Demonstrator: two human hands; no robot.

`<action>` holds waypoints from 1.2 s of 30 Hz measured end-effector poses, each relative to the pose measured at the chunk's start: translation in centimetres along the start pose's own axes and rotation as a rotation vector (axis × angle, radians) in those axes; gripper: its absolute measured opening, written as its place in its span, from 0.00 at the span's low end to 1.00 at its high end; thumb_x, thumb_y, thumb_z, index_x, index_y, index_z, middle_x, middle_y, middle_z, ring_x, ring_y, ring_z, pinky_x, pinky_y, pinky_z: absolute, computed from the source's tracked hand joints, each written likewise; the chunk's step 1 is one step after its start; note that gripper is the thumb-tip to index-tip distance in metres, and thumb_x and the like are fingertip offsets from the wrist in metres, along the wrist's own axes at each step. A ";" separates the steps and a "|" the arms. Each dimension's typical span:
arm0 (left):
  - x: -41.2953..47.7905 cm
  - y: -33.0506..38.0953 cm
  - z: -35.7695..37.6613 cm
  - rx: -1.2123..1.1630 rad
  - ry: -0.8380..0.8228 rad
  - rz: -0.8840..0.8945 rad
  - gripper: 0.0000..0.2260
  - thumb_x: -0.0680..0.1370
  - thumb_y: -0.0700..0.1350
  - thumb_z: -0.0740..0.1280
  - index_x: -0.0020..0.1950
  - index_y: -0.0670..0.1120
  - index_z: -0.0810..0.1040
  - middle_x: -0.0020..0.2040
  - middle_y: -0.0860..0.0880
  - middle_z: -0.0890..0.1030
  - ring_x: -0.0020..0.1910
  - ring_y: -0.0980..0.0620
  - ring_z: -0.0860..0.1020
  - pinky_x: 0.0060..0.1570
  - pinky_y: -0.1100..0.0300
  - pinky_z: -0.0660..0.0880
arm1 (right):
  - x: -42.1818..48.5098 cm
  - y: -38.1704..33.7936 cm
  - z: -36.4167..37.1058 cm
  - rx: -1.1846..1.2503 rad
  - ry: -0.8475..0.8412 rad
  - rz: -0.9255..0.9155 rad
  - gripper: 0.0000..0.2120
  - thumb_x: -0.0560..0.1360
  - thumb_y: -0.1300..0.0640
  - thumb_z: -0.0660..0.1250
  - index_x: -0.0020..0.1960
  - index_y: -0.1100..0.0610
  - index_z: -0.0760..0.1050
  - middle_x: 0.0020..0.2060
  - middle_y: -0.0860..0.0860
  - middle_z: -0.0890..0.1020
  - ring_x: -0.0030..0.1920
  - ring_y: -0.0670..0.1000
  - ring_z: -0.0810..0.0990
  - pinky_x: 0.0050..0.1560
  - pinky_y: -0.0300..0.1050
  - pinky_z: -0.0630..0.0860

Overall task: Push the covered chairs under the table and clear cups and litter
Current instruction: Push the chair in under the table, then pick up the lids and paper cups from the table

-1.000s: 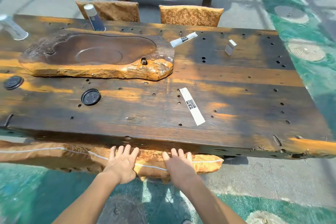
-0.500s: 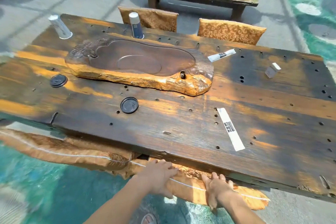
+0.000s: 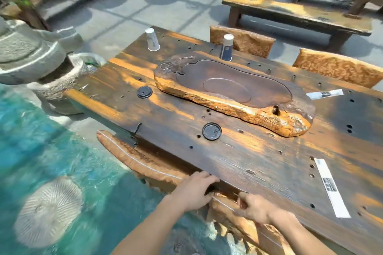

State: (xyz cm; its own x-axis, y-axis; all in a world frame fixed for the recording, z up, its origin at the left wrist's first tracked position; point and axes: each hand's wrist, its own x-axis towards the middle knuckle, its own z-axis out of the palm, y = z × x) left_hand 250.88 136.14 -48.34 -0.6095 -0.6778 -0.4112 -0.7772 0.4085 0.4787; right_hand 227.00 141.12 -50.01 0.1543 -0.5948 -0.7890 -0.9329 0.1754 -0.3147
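table [image 3: 259, 161]: dark wood slab | covered chairs [image 3: 136, 161]: two at near edge, backs tucked against it | cups [image 3: 226, 47]: two inverted, far side | left hand [image 3: 192, 190]: fingers together on chair top | right hand [image 3: 256, 207]: fingers curled, gripping chair top

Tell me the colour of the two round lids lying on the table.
Black, both lids; clearest in the head view.

Two bare forearms enter from the near edge, no sleeves, watch or rings visible. The left hand [image 3: 193, 189] and right hand [image 3: 256, 207] are ungloved, with short, plain fingernails.
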 end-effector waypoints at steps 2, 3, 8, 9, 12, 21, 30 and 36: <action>-1.1 -1.6 -1.1 -0.048 0.085 -0.061 0.26 0.78 0.46 0.66 0.76 0.54 0.67 0.67 0.49 0.73 0.67 0.46 0.70 0.66 0.48 0.70 | 0.7 -1.5 -1.0 0.039 0.165 0.000 0.10 0.76 0.46 0.68 0.49 0.50 0.71 0.46 0.49 0.81 0.46 0.52 0.77 0.44 0.45 0.71; -1.6 -2.4 -1.5 -0.044 0.114 -0.093 0.26 0.78 0.46 0.66 0.76 0.55 0.67 0.67 0.49 0.73 0.66 0.46 0.71 0.66 0.49 0.70 | 1.1 -2.1 -1.4 0.056 0.240 0.019 0.08 0.76 0.48 0.68 0.49 0.50 0.72 0.46 0.50 0.82 0.47 0.53 0.79 0.47 0.46 0.74; -4.0 -5.6 -2.0 -0.005 0.138 -0.252 0.29 0.77 0.51 0.67 0.77 0.61 0.61 0.68 0.52 0.72 0.68 0.47 0.69 0.67 0.44 0.67 | 4.2 -3.8 -3.2 0.266 0.447 0.147 0.06 0.77 0.54 0.66 0.42 0.53 0.73 0.41 0.54 0.83 0.46 0.59 0.81 0.44 0.46 0.71; -4.3 -6.2 -2.0 -0.026 0.140 -0.276 0.30 0.77 0.52 0.67 0.77 0.62 0.61 0.68 0.53 0.72 0.69 0.47 0.68 0.67 0.44 0.66 | 5.0 -4.2 -3.7 0.317 0.452 0.171 0.07 0.76 0.54 0.66 0.40 0.52 0.73 0.40 0.54 0.83 0.45 0.58 0.82 0.43 0.47 0.73; -4.3 -7.8 -2.4 -0.153 0.140 -0.300 0.30 0.78 0.51 0.68 0.78 0.62 0.62 0.66 0.52 0.73 0.68 0.48 0.70 0.68 0.46 0.68 | 7.3 -5.4 -5.7 0.451 0.438 0.233 0.07 0.77 0.55 0.67 0.41 0.54 0.74 0.40 0.57 0.85 0.43 0.58 0.85 0.40 0.48 0.80; -0.9 -11.1 -6.0 -0.892 0.302 -0.435 0.24 0.78 0.43 0.73 0.71 0.58 0.72 0.62 0.51 0.77 0.58 0.54 0.78 0.55 0.52 0.80 | 16.4 -7.7 -11.6 0.686 0.473 0.366 0.16 0.81 0.48 0.65 0.45 0.60 0.77 0.37 0.60 0.86 0.41 0.61 0.87 0.48 0.58 0.85; 2.5 -15.8 -7.7 -1.062 0.239 -0.551 0.20 0.77 0.46 0.73 0.66 0.61 0.75 0.60 0.49 0.79 0.59 0.52 0.79 0.63 0.47 0.76 | 22.3 -8.9 -13.1 0.822 0.440 0.546 0.18 0.79 0.52 0.64 0.39 0.65 0.79 0.33 0.61 0.85 0.35 0.62 0.87 0.44 0.58 0.85; 3.5 -18.1 -9.5 -1.120 0.215 -0.599 0.21 0.71 0.52 0.73 0.64 0.63 0.76 0.58 0.49 0.81 0.58 0.51 0.80 0.62 0.43 0.77 | 24.1 -9.3 -12.5 0.821 0.464 0.586 0.11 0.76 0.57 0.67 0.42 0.63 0.83 0.39 0.62 0.86 0.44 0.63 0.87 0.50 0.60 0.84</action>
State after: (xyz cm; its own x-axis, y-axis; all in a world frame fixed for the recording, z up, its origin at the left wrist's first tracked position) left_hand 264.30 120.53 -51.10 -0.0939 -0.7034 -0.7045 -0.3010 -0.6545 0.6936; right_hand 235.31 115.33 -59.53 -0.5371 -0.4553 -0.7101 -0.2958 0.8900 -0.3469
